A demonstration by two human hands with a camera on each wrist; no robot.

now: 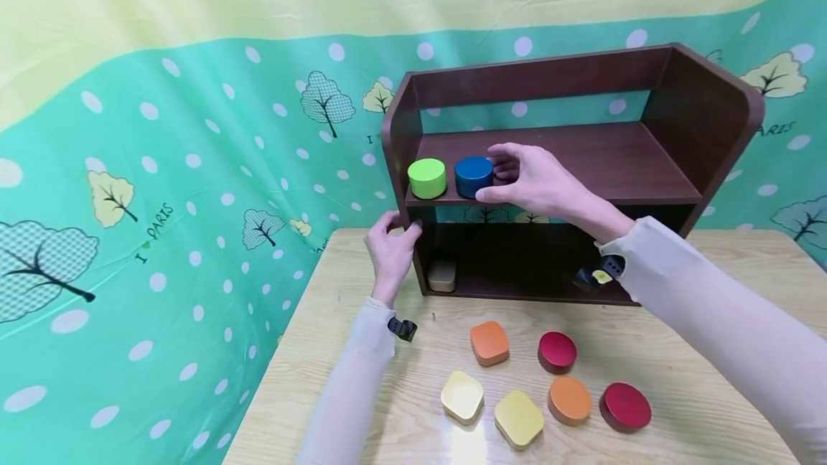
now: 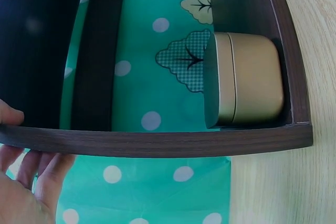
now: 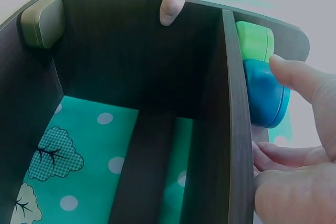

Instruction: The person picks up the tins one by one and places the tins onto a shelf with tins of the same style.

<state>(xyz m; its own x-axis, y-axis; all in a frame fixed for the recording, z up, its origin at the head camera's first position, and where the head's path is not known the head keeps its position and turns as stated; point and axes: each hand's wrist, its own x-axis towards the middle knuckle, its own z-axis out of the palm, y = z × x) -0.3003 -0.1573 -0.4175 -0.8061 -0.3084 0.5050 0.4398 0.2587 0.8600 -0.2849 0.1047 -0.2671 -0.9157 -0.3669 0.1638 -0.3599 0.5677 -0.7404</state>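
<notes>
A dark brown two-tier shelf (image 1: pixel 555 138) stands on the table. My left hand (image 1: pixel 391 250) grips its left side panel (image 2: pixel 157 142), thumb inside and fingers outside. A round blue tin (image 1: pixel 474 177) sits on the upper tier, just right of a round green tin (image 1: pixel 427 179). My right hand (image 1: pixel 536 178) is at the blue tin's right side. In the right wrist view its thumb (image 3: pixel 299 74) is against or very near the tin, while the other fingers are spread apart from it. A beige rounded-square tin (image 2: pixel 257 77) occupies the lower tier's left corner.
In front of the shelf on the wooden table (image 1: pixel 362 407) lie an orange square tin (image 1: pixel 489 344), an orange round tin (image 1: pixel 569 400), two red round tins (image 1: pixel 557 352) and two yellowish square tins (image 1: pixel 519 419). A patterned green curtain (image 1: pixel 194 235) hangs behind and to the left.
</notes>
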